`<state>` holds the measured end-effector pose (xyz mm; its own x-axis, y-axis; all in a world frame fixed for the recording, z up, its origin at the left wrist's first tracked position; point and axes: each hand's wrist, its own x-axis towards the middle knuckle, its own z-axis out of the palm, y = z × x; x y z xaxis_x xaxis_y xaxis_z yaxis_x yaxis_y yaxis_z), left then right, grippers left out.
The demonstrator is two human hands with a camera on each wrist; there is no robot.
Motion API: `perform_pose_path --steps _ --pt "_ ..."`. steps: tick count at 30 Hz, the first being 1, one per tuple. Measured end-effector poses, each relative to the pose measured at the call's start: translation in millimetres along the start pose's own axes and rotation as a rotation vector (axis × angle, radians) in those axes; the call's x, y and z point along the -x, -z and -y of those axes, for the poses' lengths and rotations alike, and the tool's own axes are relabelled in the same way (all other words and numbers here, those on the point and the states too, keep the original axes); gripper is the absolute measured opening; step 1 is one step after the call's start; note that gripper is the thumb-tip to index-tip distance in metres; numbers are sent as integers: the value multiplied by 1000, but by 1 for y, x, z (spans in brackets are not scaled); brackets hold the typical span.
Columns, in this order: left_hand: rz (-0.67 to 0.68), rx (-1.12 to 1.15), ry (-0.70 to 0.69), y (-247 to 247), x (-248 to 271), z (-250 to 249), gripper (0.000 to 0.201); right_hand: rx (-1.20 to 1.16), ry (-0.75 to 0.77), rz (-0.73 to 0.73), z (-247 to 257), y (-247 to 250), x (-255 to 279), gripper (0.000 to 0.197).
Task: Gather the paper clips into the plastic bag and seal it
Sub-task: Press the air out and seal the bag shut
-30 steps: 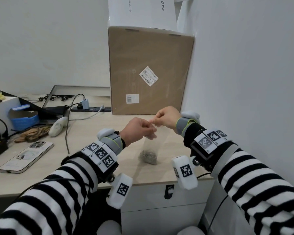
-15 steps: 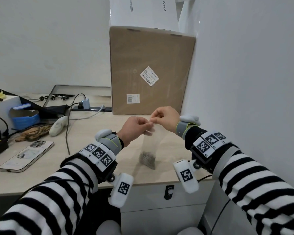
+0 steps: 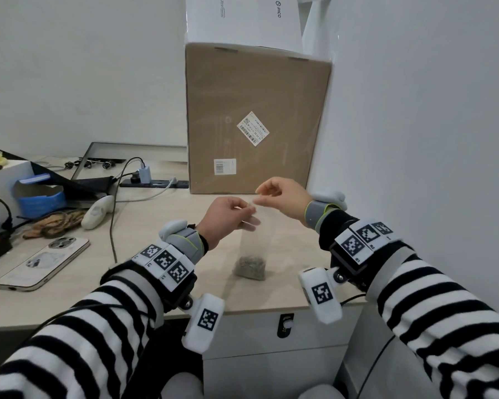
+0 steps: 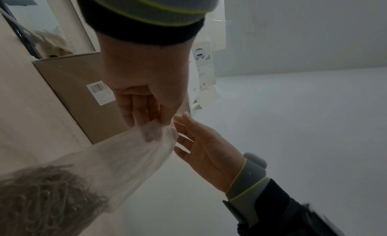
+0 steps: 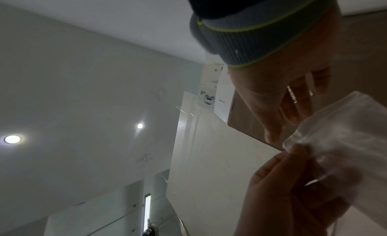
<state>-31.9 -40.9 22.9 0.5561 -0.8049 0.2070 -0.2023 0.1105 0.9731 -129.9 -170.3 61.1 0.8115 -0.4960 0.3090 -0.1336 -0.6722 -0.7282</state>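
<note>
The plastic bag (image 3: 249, 249) hung upright above the desk (image 3: 69, 298), its bottom at or just over the desktop, pinched at its top edge by the left hand (image 3: 228, 218), with the paper clips (image 3: 249, 267) bunched at the bottom. The film looked thin, limp and slippery with weight sitting low, so best held at the stiffer seal strip, not the belly. Versus half a second earlier, the right hand (image 3: 283, 198) had let go of the top and hovered just beside it, fingers loosely spread, holding nothing.
</note>
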Motion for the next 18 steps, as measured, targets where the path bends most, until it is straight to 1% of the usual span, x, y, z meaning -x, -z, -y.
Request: perform_pose_path --steps 1,2,5,7,10,13,18 --pt "3 -3 0 0 0 0 12 42 -21 44 -3 0 2 27" --pt "4 -12 0 1 0 0 12 62 -45 78 -6 -1 3 28" --pt "-7 -40 -2 0 0 0 9 37 -108 110 -12 -1 5 16" --pt "-35 -34 -5 0 -1 0 9 -23 -137 91 -13 -2 5 14" --pt "-60 -8 -7 2 -1 -1 10 -122 -122 51 -12 -3 6 19" --pt "-51 -11 -11 4 -3 0 6 -141 -103 25 -11 -2 7 19" --pt "-72 -59 -41 5 -4 2 5 -174 -128 -11 -13 -4 6 23"
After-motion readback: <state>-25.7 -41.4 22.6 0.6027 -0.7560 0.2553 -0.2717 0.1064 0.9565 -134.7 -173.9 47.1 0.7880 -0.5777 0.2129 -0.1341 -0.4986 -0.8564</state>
